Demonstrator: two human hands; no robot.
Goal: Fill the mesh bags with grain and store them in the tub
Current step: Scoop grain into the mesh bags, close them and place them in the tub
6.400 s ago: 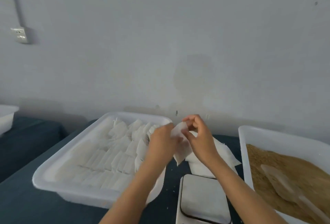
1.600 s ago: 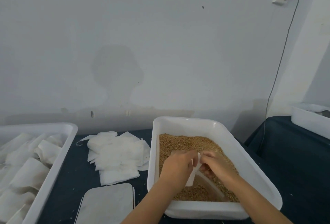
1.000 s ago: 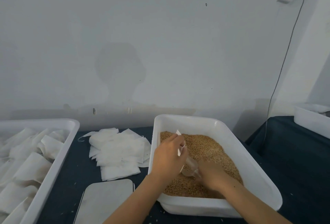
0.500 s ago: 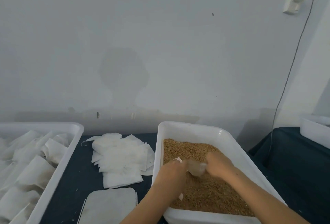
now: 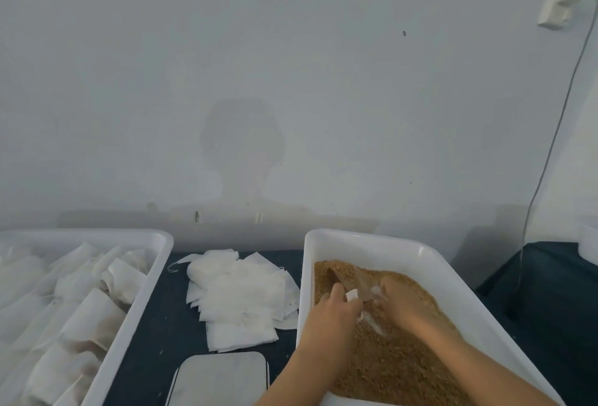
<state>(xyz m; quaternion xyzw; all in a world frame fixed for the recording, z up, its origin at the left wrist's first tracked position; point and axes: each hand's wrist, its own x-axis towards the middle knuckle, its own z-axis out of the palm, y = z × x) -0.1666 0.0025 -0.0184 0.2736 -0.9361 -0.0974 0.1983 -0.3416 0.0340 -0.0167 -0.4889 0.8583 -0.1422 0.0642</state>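
Note:
A white tub point(image 5: 430, 260) on the right holds brown grain point(image 5: 398, 360). Over the grain my left hand point(image 5: 330, 321) pinches a small white mesh bag point(image 5: 353, 296), mostly hidden by the fingers. Beside it my right hand point(image 5: 399, 300) grips a clear plastic scoop point(image 5: 351, 279) whose blade lies in the grain toward the far left. A second white tub point(image 5: 142, 295) on the left is packed with filled mesh bags point(image 5: 87, 312). Between the tubs lies a pile of empty white bags point(image 5: 241, 295).
A flat white scale point(image 5: 220, 379) sits near the front edge between the tubs. The table is covered with dark cloth point(image 5: 161, 334). A cable point(image 5: 550, 146) hangs from a wall socket point(image 5: 556, 9) at the right. Another white container point(image 5: 587, 244) shows at the far right.
The view swung from the left tub to the grain tub. My right hand took the scoop and pushed it away through the grain; my left hand stays beside it with the bag.

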